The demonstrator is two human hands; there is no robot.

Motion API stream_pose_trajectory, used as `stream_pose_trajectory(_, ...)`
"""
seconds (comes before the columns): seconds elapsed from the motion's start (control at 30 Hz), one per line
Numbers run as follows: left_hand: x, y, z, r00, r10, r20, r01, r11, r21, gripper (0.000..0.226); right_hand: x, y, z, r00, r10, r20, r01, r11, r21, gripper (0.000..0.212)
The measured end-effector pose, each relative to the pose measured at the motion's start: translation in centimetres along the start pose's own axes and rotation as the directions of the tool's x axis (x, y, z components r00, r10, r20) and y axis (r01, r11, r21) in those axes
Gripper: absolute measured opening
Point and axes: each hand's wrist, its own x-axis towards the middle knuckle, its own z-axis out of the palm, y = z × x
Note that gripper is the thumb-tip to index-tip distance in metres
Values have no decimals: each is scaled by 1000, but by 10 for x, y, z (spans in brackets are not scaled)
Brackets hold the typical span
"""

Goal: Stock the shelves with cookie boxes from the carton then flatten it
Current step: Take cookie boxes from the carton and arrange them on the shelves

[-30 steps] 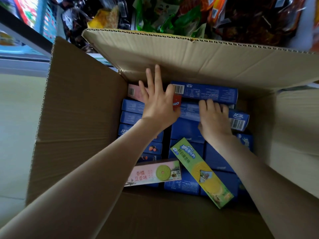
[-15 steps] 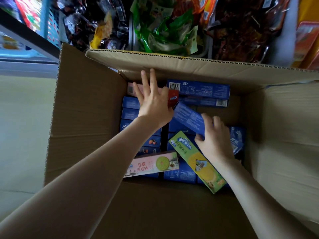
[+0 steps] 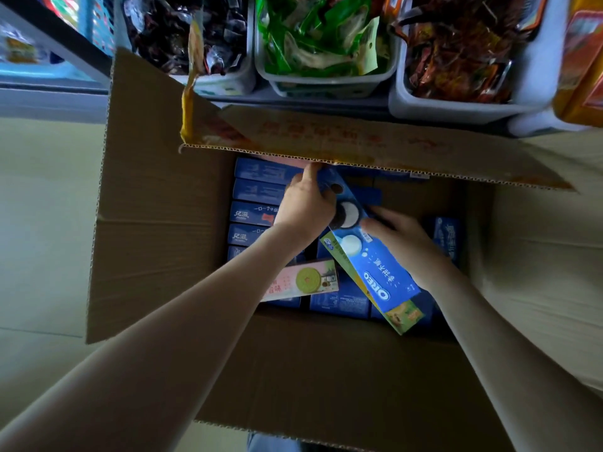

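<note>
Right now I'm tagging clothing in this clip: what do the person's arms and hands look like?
The left forearm and right forearm are bare as far as the frame shows, with no sleeve edge in view. The left hand and right hand wear no gloves, and no watch, bracelet or ring is visible.

The person has two long, smooth arms, the left arm [image 3: 163,337] and the right arm [image 3: 509,340], and both are bare all the way from the wrist to the edge of the picture. The left hand [image 3: 306,208] and the right hand [image 3: 403,244] are bare too. Down at the very bottom a small bit of blue cloth [image 3: 270,444] peeks out, but too little shows to tell what it is
</note>
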Motion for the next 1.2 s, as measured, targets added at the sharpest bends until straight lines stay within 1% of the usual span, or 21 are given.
stream_pose_trajectory(0.03,-4,-1,2,999,-21,-27,19,999,-44,46,-1,2,1,1000,27,2,-27,999,18,15)
stream_pose_trajectory(0.1,-15,-2,7,985,-168,-30,160,972,-172,52,-7,3,4,997,69,-23,-67,994,90,11)
stream_pose_trajectory(0.17,-29,0,8,930,-353,99,365,864,-348,61,-15,2,7,991,115,-61,-103,980,169,9)
stream_pose_trajectory(0.2,-37,1,9,888,-404,219,460,783,-419,65,-22,-1,10,988,137,-65,-121,971,204,10)
stream_pose_trajectory(0.27,-58,8,7,813,-405,419,576,666,-474,60,-41,-11,17,986,164,-36,-148,950,276,11)
stream_pose_trajectory(0.3,-69,13,3,799,-390,458,594,633,-497,54,-52,-17,21,985,170,-13,-158,939,304,11)
stream_pose_trajectory(0.37,-93,21,-14,791,-384,477,602,624,-497,48,-77,-31,27,983,180,18,-177,930,321,12)
stream_pose_trajectory(0.47,-134,37,-55,785,-354,509,578,715,-393,50,-123,-62,33,981,174,84,-191,946,261,20)
stream_pose_trajectory(0.53,-162,52,-91,784,-332,525,545,773,-326,48,-158,-89,34,982,163,100,-179,967,182,18)
stream_pose_trajectory(0.57,-176,62,-111,788,-321,525,533,782,-323,46,-177,-103,34,985,151,88,-162,977,140,18)
stream_pose_trajectory(0.6,-192,75,-130,796,-307,521,529,772,-353,45,-196,-120,35,989,134,64,-140,985,100,21)
stream_pose_trajectory(0.67,-225,105,-165,824,-261,503,512,724,-463,46,-237,-158,34,999,45,18,-46,999,9,36)
stream_pose_trajectory(0.73,-262,137,-194,863,-260,433,484,669,-564,58,-281,-203,31,996,-82,24,84,992,-95,44)
stream_pose_trajectory(0.77,-280,153,-210,883,-264,387,461,638,-616,58,-304,-229,29,990,-137,41,141,982,-122,43)
stream_pose_trajectory(0.87,-329,201,-263,935,-168,311,350,560,-751,35,-372,-301,13,961,-269,70,277,939,-204,39)
stream_pose_trajectory(0.93,-356,234,-305,955,-70,289,286,484,-827,37,-415,-347,-2,944,-311,111,330,913,-240,40)
stream_pose_trajectory(1.0,-380,266,-342,971,46,233,190,439,-878,38,-457,-389,-16,936,-290,200,329,922,-203,38)
stream_pose_trajectory(1.03,-392,281,-358,975,96,200,142,421,-896,33,-476,-408,-22,935,-280,217,325,923,-206,34)
stream_pose_trajectory(1.1,-414,307,-386,974,174,144,64,398,-915,18,-504,-438,-30,931,-325,168,361,892,-274,35)
stream_pose_trajectory(1.17,-431,331,-411,972,213,93,1,395,-919,11,-524,-466,-33,909,-413,51,403,840,-363,41)
stream_pose_trajectory(1.2,-438,340,-423,973,223,63,-36,414,-909,12,-532,-478,-33,887,-461,-11,416,810,-414,43)
